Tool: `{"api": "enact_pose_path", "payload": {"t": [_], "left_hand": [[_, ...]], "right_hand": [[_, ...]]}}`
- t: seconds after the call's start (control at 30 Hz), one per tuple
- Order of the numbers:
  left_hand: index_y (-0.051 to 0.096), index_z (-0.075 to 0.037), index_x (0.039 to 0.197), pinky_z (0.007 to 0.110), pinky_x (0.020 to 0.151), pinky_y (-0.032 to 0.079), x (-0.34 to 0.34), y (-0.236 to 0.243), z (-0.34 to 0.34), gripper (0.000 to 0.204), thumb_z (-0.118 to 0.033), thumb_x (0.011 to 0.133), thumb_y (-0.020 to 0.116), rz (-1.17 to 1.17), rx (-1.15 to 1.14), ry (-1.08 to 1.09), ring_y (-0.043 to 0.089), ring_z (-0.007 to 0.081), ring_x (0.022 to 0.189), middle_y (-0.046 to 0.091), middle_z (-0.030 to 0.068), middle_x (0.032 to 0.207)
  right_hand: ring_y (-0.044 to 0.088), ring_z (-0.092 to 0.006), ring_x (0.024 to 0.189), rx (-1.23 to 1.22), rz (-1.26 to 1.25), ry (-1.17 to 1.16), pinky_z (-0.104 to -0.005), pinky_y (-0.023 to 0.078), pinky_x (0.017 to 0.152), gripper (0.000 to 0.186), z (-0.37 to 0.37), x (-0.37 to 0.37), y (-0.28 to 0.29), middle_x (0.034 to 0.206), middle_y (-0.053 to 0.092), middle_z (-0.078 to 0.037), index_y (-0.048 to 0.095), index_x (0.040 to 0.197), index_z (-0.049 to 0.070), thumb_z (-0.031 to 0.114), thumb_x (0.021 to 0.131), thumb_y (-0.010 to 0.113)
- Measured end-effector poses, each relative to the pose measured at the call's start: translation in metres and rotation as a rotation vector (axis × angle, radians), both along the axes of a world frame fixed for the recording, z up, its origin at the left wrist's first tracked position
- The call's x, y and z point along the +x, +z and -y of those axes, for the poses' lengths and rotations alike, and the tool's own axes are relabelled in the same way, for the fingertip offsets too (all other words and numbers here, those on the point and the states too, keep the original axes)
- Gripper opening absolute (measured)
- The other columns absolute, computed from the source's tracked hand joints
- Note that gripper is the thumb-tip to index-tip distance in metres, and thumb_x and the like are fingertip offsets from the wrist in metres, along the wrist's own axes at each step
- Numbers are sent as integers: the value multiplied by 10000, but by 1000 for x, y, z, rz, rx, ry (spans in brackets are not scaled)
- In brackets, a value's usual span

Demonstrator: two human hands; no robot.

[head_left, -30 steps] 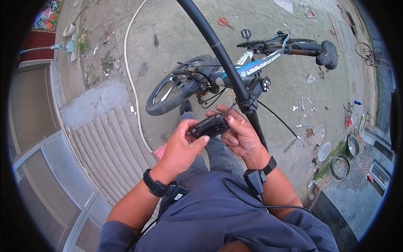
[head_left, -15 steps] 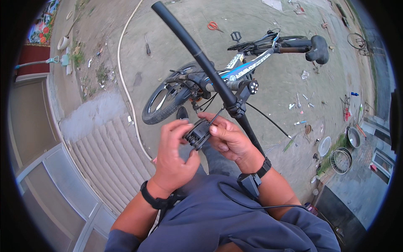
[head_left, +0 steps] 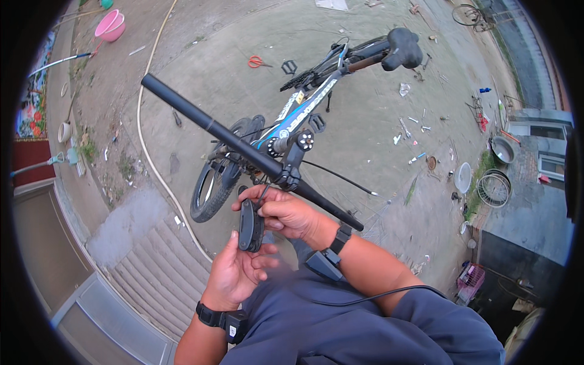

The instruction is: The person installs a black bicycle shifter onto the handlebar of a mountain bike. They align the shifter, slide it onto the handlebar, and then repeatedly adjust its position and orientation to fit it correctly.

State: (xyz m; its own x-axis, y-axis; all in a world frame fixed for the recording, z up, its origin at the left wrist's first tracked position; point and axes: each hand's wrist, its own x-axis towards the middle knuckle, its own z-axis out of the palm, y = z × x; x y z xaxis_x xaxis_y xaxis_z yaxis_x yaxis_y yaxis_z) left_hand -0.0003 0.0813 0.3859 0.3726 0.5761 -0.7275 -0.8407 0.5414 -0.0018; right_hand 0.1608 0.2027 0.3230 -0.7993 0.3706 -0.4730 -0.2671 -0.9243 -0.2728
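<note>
My right hand (head_left: 289,214) grips a black folding multi-tool (head_left: 248,226) between thumb and fingers, its long body hanging down toward me. From the tool's upper end a thin key seems to run up toward the clamp of the bicycle stem (head_left: 295,159); its tip is hard to make out. My left hand (head_left: 231,275) is open, palm up, just under the tool's lower end, thumb beside it and fingers loosely curled apart. Whether it touches the tool I cannot tell. The black handlebar (head_left: 210,125) slants across the stem, above both hands.
The bicycle's front wheel (head_left: 213,185) is at the left, its saddle (head_left: 403,48) at the far right. Orange-handled scissors (head_left: 257,61), a screwdriver (head_left: 176,118) and small scattered parts lie on the ground. A pale hose (head_left: 149,146) runs along the left; basins (head_left: 503,149) stand at the right.
The multi-tool has swung to hang more upright, in my right hand. My left hand has dropped from its side to below it and opened. The handlebar appears lower and further left.
</note>
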Motion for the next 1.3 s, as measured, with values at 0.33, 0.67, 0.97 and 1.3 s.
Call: {"api": "enact_pose_path", "payload": {"t": [0.33,0.67,0.97,1.3], "left_hand": [[499,13,1316,247,582,573,0,2,-10,381,-129,990,635,-764,167,-165,726,206,845,666,150,1105],[616,-116,1224,396,724,526,1,7,-20,518,109,762,678,-2032,949,-509,622,318,909,563,165,1101],[604,-90,1264,347,842,524,3,1,-18,587,156,731,624,-1967,895,-418,605,286,983,537,157,1202],[533,27,1281,374,599,626,-14,3,1,639,-541,1061,339,-16,96,-31,743,375,877,677,262,1099]], "right_hand": [[367,-32,495,49,101,-46,-193,313,459,462,3,13,14,1201,648,-95,534,1407,12,222,997,566],[612,-64,873,210,276,16,-206,478,725,581,9,-3,14,1167,665,-75,514,1368,-14,352,966,721],[616,-110,960,299,386,53,-274,461,876,564,9,-1,8,1023,697,-58,580,1301,25,371,904,783],[616,-127,1078,83,120,-48,-296,484,933,471,13,0,2,1124,660,-38,519,1377,20,194,978,700]]}}
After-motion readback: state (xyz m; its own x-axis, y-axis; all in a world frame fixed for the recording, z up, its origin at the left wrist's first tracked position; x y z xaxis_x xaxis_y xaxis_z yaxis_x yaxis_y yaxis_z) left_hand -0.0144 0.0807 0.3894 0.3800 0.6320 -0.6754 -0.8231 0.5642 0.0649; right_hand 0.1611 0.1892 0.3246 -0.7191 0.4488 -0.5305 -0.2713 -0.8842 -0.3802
